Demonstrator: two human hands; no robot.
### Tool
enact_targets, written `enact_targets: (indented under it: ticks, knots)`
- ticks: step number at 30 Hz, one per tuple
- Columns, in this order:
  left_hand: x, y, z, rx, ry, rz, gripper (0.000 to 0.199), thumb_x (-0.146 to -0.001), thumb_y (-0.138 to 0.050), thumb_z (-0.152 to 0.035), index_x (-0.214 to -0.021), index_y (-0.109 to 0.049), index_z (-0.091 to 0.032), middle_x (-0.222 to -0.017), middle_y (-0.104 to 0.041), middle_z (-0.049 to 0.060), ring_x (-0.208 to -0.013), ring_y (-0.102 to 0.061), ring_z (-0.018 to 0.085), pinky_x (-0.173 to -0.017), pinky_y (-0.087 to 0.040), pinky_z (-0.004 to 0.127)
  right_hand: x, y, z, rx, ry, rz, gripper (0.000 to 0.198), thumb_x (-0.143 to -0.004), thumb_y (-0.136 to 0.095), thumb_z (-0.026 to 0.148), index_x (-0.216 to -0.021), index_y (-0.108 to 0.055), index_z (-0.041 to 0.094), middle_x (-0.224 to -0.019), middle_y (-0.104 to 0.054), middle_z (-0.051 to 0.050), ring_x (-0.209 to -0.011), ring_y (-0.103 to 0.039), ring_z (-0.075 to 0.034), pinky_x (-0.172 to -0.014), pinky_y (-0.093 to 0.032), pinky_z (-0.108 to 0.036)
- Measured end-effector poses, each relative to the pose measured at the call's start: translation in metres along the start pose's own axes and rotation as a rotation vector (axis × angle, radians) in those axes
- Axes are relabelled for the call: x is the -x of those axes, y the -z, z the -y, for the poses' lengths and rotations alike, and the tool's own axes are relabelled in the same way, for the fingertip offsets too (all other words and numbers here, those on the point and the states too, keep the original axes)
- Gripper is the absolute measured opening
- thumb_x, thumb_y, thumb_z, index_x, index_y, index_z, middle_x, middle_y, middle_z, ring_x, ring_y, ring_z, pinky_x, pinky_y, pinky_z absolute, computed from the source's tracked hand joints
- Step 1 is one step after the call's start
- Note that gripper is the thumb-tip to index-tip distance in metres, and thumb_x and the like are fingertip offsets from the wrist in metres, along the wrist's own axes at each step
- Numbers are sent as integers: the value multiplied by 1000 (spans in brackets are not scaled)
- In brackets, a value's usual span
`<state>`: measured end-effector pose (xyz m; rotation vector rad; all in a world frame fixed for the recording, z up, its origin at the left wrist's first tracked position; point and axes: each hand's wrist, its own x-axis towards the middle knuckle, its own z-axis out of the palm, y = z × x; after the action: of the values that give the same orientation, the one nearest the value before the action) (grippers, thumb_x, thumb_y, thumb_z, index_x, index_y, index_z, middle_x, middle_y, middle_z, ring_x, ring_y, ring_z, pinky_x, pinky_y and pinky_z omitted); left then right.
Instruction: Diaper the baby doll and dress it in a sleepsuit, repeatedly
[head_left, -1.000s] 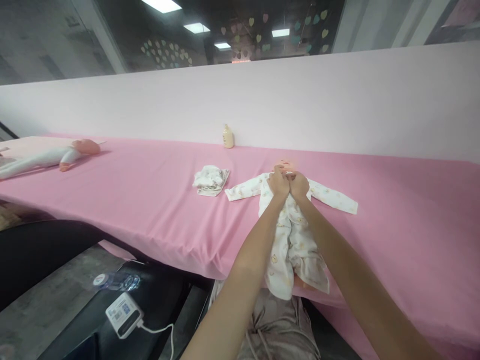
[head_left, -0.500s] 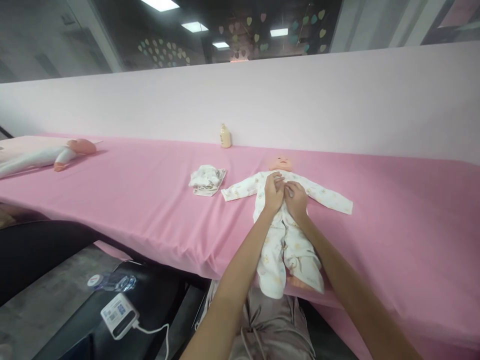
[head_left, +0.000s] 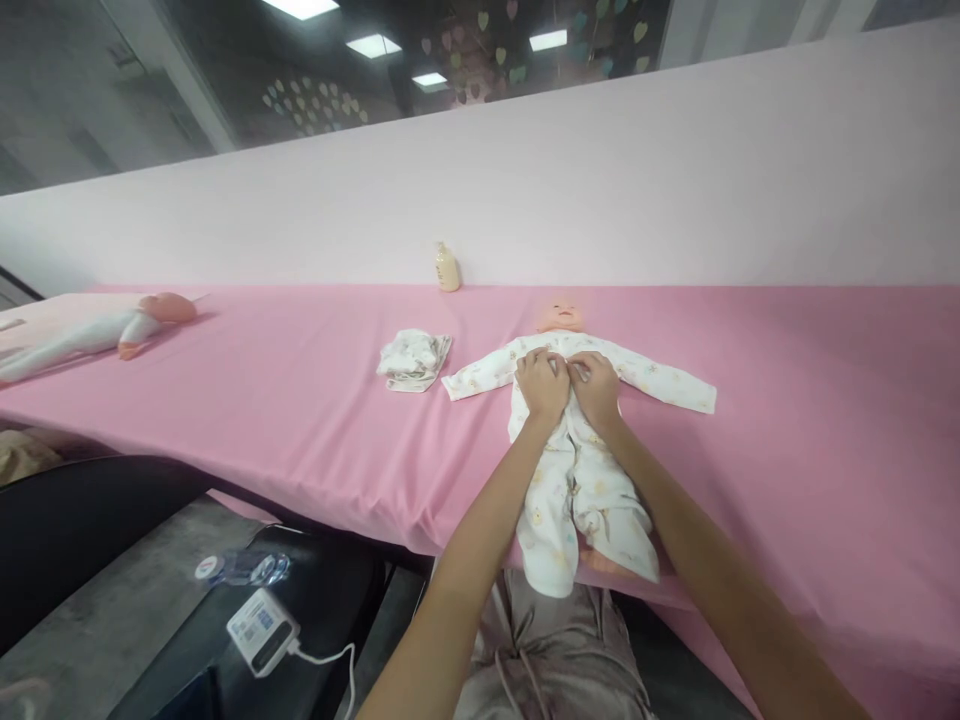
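A baby doll (head_left: 562, 317) lies on its back on the pink-covered table, its head towards the wall. It is dressed in a white patterned romper (head_left: 553, 535) with both sleeves spread out sideways. My left hand (head_left: 543, 385) and my right hand (head_left: 595, 388) meet at the chest, fingers bent and pinching the two sides of the romper's front. What exactly lies between the fingertips is too small to make out. One bare foot of the doll shows below the right-hand trouser leg.
Folded white cloth (head_left: 415, 360) lies left of the doll. A cream pump bottle (head_left: 447, 268) stands by the white wall. Another doll (head_left: 97, 330) lies at the far left. On a black chair (head_left: 322, 590) are a plastic bottle (head_left: 244, 568) and a white device (head_left: 262, 632) with a cable.
Both hands stay at the romper's chest; my left hand has turned slightly, its fingers more spread over the cloth. The camera view has tilted a little.
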<state>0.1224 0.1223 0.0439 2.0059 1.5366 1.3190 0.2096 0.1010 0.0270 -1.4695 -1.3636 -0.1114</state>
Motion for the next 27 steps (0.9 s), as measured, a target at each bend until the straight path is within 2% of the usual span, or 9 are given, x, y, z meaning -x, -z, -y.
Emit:
enact_targets:
  ticks: [5, 10, 20, 27]
  knots:
    - [-1, 2, 0, -19, 115, 6, 19, -83, -52, -33, -84, -67, -22, -103, -62, 6, -103, -50, 25, -94, -33, 44, 0, -1, -1, 3, 21, -5, 11, -79, -47, 21, -78, -57, 19, -86, -62, -6, -84, -51, -21, -81, -40, -34]
    - [-7, 6, 9, 132, 126, 80, 17, -82, -55, -32, -83, -70, -23, -100, -63, 2, -100, -53, 20, -92, -38, 35, -1, 0, -1, -10, 28, 9, 8, -79, -49, 25, -77, -55, 20, -87, -60, -5, -84, -50, -20, -82, -39, -34]
    - [-4, 4, 13, 80, 11, 64, 17, -87, -50, -30, -85, -65, -23, -101, -60, 3, -103, -52, 19, -91, -37, 36, -2, -3, -1, -1, -1, -10, 12, -81, -44, 24, -75, -53, 20, -84, -58, -7, -84, -50, -20, -83, -40, -35]
    - [-2, 8, 16, 171, -68, 82, 20, -88, -51, -33, -89, -68, -23, -98, -60, 3, -99, -54, 16, -88, -40, 30, 3, 3, 2, -100, -15, -49, 11, -77, -50, 23, -74, -60, 19, -83, -62, -6, -85, -54, -20, -85, -42, -36]
